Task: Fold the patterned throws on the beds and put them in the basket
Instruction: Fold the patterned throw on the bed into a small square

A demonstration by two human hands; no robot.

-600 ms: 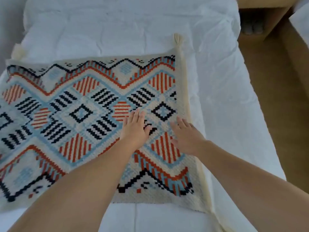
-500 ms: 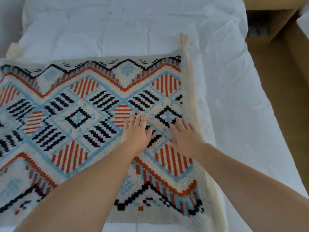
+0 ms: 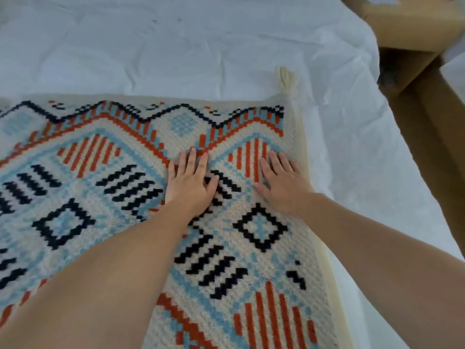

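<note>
A patterned throw (image 3: 105,187) in cream, pale blue, orange and black lies flat on the white bed (image 3: 176,51), with a cream tassel (image 3: 285,79) at its far right corner. My left hand (image 3: 190,181) rests palm down on the throw near its far right part, fingers spread. My right hand (image 3: 283,183) lies flat beside it, close to the throw's right edge. Neither hand grips the fabric. No basket is in view.
The bed's right edge (image 3: 392,152) drops to a brown floor (image 3: 437,127). A brown wooden piece of furniture (image 3: 412,23) stands at the top right, and the white corner of another bed (image 3: 455,69) shows at the right edge.
Both hands have slid forward over the throw toward its far edge, staying flat. The view has moved closer and to the right.
</note>
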